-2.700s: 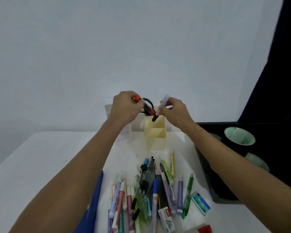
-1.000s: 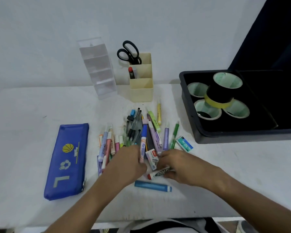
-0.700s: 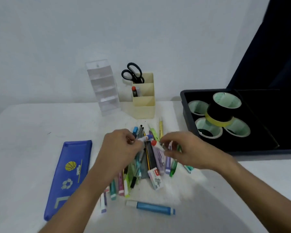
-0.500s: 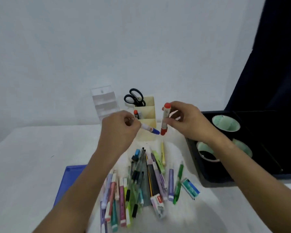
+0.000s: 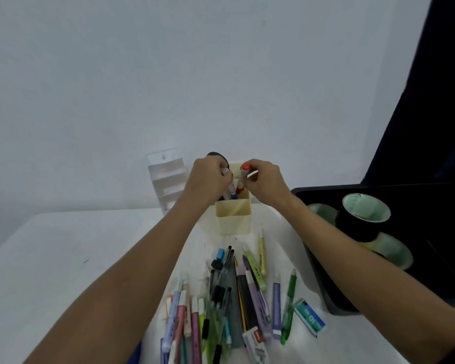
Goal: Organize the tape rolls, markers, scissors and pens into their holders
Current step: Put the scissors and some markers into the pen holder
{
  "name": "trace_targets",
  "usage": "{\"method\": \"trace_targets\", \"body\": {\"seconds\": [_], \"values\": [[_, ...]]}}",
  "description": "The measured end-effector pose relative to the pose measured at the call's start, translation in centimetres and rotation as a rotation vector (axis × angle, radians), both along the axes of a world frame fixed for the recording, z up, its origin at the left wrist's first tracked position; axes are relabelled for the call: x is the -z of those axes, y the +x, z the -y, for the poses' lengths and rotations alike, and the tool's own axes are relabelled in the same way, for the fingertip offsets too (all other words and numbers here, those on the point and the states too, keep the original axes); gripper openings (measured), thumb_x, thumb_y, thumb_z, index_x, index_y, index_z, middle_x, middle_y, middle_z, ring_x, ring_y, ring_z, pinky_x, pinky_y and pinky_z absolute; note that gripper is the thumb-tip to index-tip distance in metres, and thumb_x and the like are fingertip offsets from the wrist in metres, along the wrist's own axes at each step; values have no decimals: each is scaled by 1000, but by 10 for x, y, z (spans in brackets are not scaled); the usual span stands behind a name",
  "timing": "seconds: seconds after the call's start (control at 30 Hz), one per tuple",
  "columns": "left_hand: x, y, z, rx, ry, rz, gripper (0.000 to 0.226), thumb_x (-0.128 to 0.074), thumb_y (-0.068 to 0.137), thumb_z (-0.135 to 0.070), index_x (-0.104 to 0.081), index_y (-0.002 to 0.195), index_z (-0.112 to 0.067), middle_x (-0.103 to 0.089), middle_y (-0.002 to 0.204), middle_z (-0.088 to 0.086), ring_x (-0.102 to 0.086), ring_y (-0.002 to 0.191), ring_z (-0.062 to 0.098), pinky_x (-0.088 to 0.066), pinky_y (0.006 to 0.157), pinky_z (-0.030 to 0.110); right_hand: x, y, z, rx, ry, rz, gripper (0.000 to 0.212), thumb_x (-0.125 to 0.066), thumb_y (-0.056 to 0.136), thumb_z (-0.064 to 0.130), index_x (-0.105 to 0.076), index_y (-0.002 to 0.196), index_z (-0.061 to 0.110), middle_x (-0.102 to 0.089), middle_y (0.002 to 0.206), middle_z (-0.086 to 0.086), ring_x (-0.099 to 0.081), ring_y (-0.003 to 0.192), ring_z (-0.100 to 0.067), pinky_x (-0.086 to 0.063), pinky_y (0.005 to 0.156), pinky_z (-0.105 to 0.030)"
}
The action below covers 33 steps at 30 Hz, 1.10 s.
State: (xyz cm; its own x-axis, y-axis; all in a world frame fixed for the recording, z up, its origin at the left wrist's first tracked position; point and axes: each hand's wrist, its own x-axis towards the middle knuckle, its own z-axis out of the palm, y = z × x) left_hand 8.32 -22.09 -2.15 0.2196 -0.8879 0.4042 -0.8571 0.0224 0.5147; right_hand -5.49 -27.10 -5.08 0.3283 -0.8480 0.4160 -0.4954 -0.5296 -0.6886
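Both my hands are over the cream stepped holder [image 5: 233, 215] at the back of the table. My left hand [image 5: 208, 178] grips a blue-tipped marker [image 5: 231, 191] whose tip is down inside the holder's middle compartment. My right hand [image 5: 264, 179] pinches a red-capped marker [image 5: 243, 173], upright with its lower end in the same compartment. The black scissors [image 5: 216, 154] stand in the rear compartment, mostly hidden behind my left hand. A pile of pens and markers [image 5: 234, 298] lies on the table in front.
A clear tiered holder [image 5: 167, 177] stands left of the cream one. A black tray [image 5: 323, 298] at the right holds several tape rolls [image 5: 363, 214]. A small teal box [image 5: 309, 321] and a white box [image 5: 254, 342] lie by the pile.
Both hands picked a marker each from the pile, lifted them and carried them back to the cream holder. The marker tips are now lowered into its compartment.
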Motion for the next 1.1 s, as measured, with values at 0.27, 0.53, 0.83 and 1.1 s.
{"method": "trace_targets", "body": {"seconds": [0.27, 0.53, 0.83, 1.1], "values": [[26, 2, 11, 59, 116, 94, 22, -61, 86, -22, -70, 105, -15, -71, 103, 1, -64, 94, 16, -49, 78, 26, 21, 7, 5, 6, 98, -81, 16, -63, 88, 11, -71, 100, 4, -70, 91, -16, -63, 84, -29, -50, 75, -27], [34, 1, 0, 90, 138, 165, 24, -61, 88, -23, -71, 108, -13, -67, 114, 5, -62, 102, 21, -43, 78, 23, 27, 2, 1, 10, 151, -111, 46, -67, 87, 27, -58, 127, 7, -65, 111, -8, -58, 83, -14, -43, 75, -18], [41, 15, -58, 19, 165, 84, 28, -62, 83, -21, -69, 110, -19, -65, 113, 1, -59, 96, 17, -40, 80, 21, 16, -15, -50, -178, 172, -288, 19, -69, 83, 19, -69, 101, 14, -64, 87, 2, -54, 67, -3, -39, 59, -6], [81, 23, -118, 45, 630, 66, 23, -67, 84, -30, -71, 100, -15, -68, 102, 3, -59, 80, 14, -47, 73, 24, 61, -5, -88, -253, 319, -657, 37, -66, 86, 33, -66, 111, 6, -66, 108, -9, -61, 87, -18, -51, 77, -29]]}}
